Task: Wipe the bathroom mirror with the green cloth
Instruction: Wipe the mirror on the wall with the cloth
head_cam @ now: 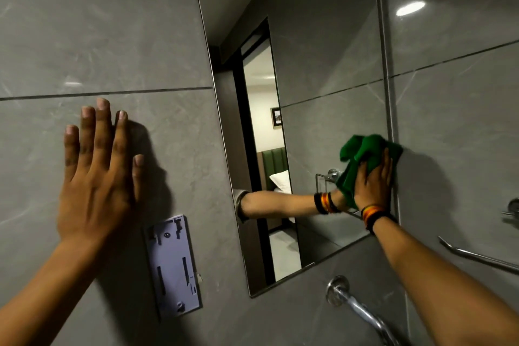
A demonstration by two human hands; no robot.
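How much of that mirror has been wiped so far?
Done: cannot tell, since the mirror shows no clear wiped patch. In hand: the right hand presses the green cloth at its right edge. The left hand braces on the wall. Left: possibly everything else.

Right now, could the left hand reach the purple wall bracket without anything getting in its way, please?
Probably yes. The left hand lies flat and empty on the grey wall tile, just above and beside the purple bracket. Nothing sits between them, so a short slide down-right should do it.
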